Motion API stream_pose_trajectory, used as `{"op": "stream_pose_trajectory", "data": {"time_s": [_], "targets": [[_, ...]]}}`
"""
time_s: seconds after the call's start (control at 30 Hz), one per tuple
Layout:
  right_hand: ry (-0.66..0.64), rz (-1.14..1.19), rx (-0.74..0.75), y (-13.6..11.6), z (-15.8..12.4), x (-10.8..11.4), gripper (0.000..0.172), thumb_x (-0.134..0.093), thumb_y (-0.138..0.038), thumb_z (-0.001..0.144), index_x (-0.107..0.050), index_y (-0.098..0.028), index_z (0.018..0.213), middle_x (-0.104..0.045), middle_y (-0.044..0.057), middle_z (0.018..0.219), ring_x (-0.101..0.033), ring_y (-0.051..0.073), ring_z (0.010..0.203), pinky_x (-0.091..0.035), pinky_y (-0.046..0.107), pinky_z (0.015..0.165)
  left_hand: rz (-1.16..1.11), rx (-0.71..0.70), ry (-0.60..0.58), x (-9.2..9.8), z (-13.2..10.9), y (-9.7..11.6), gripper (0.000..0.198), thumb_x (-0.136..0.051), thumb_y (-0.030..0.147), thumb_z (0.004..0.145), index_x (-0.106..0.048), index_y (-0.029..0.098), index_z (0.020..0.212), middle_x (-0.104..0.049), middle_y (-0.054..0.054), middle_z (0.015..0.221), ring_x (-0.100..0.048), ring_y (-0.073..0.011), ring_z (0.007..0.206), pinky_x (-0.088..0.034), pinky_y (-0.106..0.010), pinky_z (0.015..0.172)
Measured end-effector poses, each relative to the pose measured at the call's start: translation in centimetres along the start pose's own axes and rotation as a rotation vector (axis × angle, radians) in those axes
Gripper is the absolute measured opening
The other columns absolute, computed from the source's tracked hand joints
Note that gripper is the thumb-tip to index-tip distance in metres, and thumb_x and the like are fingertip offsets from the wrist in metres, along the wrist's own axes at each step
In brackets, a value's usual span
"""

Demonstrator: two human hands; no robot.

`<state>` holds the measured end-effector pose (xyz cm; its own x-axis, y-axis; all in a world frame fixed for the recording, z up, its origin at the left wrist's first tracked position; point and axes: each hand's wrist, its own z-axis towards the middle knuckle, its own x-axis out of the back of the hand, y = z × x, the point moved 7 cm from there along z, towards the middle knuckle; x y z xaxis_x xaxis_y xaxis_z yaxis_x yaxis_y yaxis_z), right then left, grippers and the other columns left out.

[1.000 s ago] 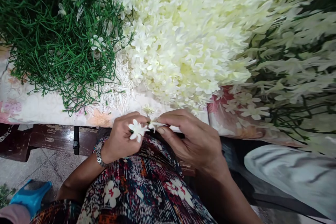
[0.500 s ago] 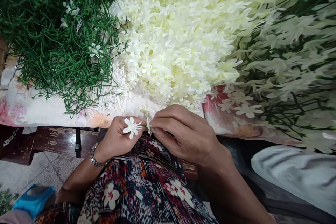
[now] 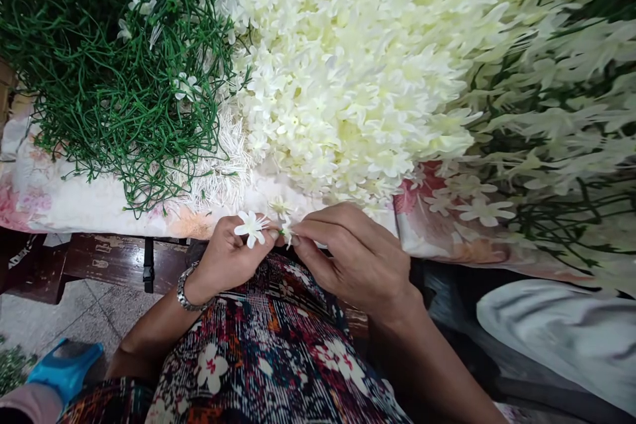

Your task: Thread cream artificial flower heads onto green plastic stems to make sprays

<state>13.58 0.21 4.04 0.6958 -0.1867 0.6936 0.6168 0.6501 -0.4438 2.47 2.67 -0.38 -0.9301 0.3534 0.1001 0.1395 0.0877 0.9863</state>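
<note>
My left hand (image 3: 231, 252), with a metal watch on its wrist, pinches a green stem that bears a white artificial flower (image 3: 251, 229), its petals spread toward me. My right hand (image 3: 355, 258) is closed, thumb and fingertips pressed at a second small white blossom (image 3: 287, 230), which is seen edge-on between the two hands. What exactly sits under the right fingertips is partly hidden. Just beyond, a pale blossom (image 3: 280, 205) shows above the fingers; I cannot tell whether it is joined to the stem or lies on the floral cloth (image 3: 114, 209).
Green plastic stems (image 3: 124, 99) are heaped at the left, beside white stamens (image 3: 223, 175). A large pile of cream-white petals (image 3: 342, 79) fills the middle; assembled flower sprays (image 3: 571, 119) lie at the right. A person's light-clothed leg (image 3: 556, 338) is close by. A blue stool (image 3: 67, 371) stands lower left.
Both hands stay close together, with the flowers a little higher in view. The small blossom between them has tilted slightly. The view itself has shifted a little.
</note>
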Motion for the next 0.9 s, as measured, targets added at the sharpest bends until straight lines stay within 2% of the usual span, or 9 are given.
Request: {"op": "stream_pose_trajectory", "data": {"time_s": [0.43,0.67,0.9], "targets": [[-0.124,0.051,0.011,0.2,0.1,-0.8,0.017,-0.052,-0.006,0.071,-0.052,-0.015,0.085,-0.058,0.004,0.076,-0.054,0.011,0.072,-0.048,0.024,0.065,0.075,-0.049,-0.031,-0.2,-0.1,0.0,0.020,-0.044,0.015,0.073,-0.046,0.014,0.054,-0.033,0.005,0.048,-0.028,-0.0044,0.045,-0.025,-0.017,0.039],[-0.134,0.100,-0.020,0.6,-0.2,-1.3,0.016,-0.050,-0.006,0.071,-0.052,-0.015,0.084,-0.057,0.004,0.073,-0.053,0.011,0.070,-0.047,0.024,0.062,0.141,-0.165,-0.029,-0.3,-0.1,0.5,0.023,-0.045,0.012,0.075,-0.040,0.014,0.052,-0.035,0.006,0.049,-0.028,-0.0040,0.045,-0.027,-0.016,0.040],[-0.120,0.091,-0.002,0.5,-0.2,-1.5,0.017,-0.051,-0.004,0.070,-0.051,-0.015,0.083,-0.056,0.004,0.071,-0.052,0.010,0.067,-0.047,0.023,0.060,0.131,-0.187,-0.022,-0.5,-0.2,0.5,0.023,-0.045,0.008,0.074,-0.040,0.014,0.053,-0.035,0.007,0.050,-0.028,-0.0035,0.046,-0.026,-0.015,0.041]]}}
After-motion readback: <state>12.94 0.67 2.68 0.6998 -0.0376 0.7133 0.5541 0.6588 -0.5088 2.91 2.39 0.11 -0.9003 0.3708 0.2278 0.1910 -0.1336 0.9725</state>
